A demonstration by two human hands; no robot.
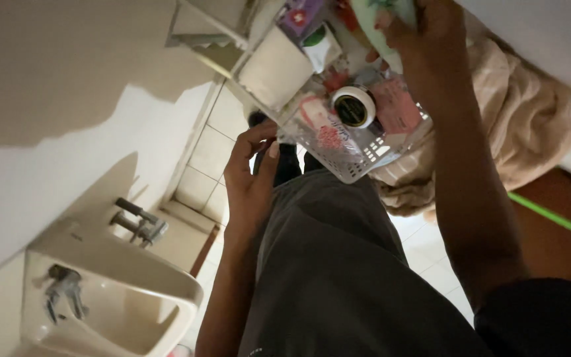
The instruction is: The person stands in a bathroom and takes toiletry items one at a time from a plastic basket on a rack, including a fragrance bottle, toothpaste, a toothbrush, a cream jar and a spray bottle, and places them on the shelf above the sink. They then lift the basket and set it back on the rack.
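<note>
Left hand: your left hand [251,173] is curling its grip around the near-left corner of the white basket [355,165], thumb lying against the mesh wall, fingers partly hidden behind it.
Right hand: your right hand [424,33] is reaching in over the basket's far side, its grip closing around a pale green pack [378,16] at the top edge of the view; how firmly it is clamping I cannot tell.
Basket: the white basket is being held up in front of your body, tilted, above your dark trousers [338,264].
Contents: a round jar with a black lid [353,107] is lying near the middle, a pink packet [396,106] just beside it, a red-and-white tube [322,125] toward the left corner, a purple box [299,16] at the far end.
Surroundings: a white shelf [216,30] is standing beyond the basket, a beige cloth [523,125] is hanging to the right, and a white sink [110,297] with metal taps [139,221] is sitting lower left against the wall.
</note>
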